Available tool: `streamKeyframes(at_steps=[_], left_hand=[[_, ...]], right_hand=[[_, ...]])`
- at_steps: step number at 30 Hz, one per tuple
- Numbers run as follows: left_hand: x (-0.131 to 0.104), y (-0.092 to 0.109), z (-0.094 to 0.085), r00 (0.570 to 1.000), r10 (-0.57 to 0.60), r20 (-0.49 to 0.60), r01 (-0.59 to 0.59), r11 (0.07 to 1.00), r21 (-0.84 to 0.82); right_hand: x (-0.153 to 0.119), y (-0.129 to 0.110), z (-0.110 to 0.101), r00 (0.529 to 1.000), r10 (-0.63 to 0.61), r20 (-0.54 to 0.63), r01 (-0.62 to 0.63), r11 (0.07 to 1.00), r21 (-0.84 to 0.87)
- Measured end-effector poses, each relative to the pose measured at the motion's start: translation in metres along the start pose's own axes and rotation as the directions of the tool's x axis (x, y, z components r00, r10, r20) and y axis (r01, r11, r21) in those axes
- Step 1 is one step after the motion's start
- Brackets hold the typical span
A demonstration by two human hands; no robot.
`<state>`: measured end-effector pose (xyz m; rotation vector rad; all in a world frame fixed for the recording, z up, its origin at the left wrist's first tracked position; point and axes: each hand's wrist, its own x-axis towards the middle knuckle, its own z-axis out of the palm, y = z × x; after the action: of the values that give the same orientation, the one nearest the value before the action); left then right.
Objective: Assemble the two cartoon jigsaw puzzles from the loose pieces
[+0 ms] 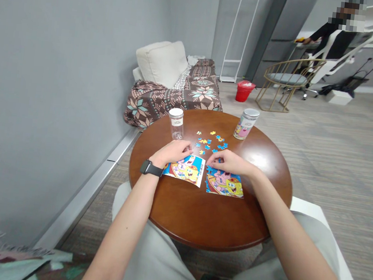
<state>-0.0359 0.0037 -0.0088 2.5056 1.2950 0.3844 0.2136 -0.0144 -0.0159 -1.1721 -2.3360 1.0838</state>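
Note:
My left hand [175, 151] rests over the upper left of a printed picture sheet [190, 169], its fingers bent; whether anything is between them is too small to tell. With fingers pinched together, my right hand [222, 161] touches the upper left part of a partly assembled puzzle [225, 184]. What the pinch holds, if anything, is hidden. Several loose blue and yellow puzzle pieces [207, 147] lie beyond both hands. The sheet and the puzzle lie side by side with a narrow gap between them.
On the round brown table [204, 218] stand a clear jar with a white lid [176, 125] at the back left and a printed can [245, 125] at the back right. Beyond are a covered sofa [184, 99], a red bin [243, 91], a gold chair [286, 78] and a person.

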Motion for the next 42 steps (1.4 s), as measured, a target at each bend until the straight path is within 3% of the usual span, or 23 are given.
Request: streamKeyframes(at_steps=[11,26,42], left_hand=[[0.000,-0.002,0.001,1.000,0.010,-0.005,-0.009,1.000,0.012],[-0.001,0.000,0.000,1.000,-0.004,0.002,0.004,1.000,-0.002],[-0.001,0.000,-0.001,1.000,-0.007,0.011,0.007,1.000,-0.019]], right_hand=[[0.000,-0.006,0.000,0.998,-0.026,-0.065,0.031,0.997,0.077],[-0.005,-0.014,-0.006,0.993,0.107,-0.051,-0.073,0.891,0.447],[-0.006,-0.020,-0.007,0.988,0.154,-0.010,-0.133,0.887,0.441]])
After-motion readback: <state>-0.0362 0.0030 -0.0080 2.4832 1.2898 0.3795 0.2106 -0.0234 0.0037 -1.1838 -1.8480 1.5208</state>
